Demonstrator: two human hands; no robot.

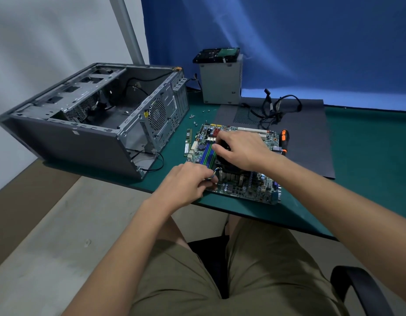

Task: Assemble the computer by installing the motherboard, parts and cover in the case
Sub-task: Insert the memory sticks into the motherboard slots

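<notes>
Our right hand (240,149) clasps the black cooler fan (227,166) on the green motherboard (243,190); our left hand (188,181) pinches its coloured wires (213,176).

Bare matt grey metal case (129,131), matt green table (368,142), perhaps rubbery mat.

The green rectangular motherboard (243,189) is lying flat at frame centre, carrying a black cooler fan (230,173). The open grey metal case (90,124) is lying on its side at left, and the dark flat cover (311,142) is lying at right.
</notes>
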